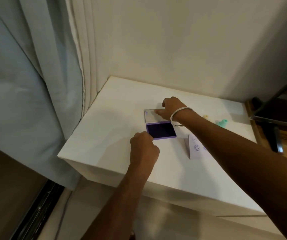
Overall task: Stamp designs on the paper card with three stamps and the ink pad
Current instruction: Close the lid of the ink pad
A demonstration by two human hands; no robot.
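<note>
A purple ink pad (161,129) lies open on the white table (108,135), its clear lid (150,116) folded back flat behind it. My right hand (171,108), a silver bangle on the wrist, rests on the lid with the fingers gripping its far edge. My left hand (143,148) holds the pad's front left corner with curled fingers. To the right lies the white paper card (195,148), printed with smiley faces in purple; my right forearm crosses over part of it. A yellow stamp (205,116) and a green stamp (223,122) stand further right.
The table sits in a corner, with a cream wall behind it and pale curtains (26,84) to the left. A dark stand or frame (276,129) rises off the table's right edge. The floor shows below the front edge.
</note>
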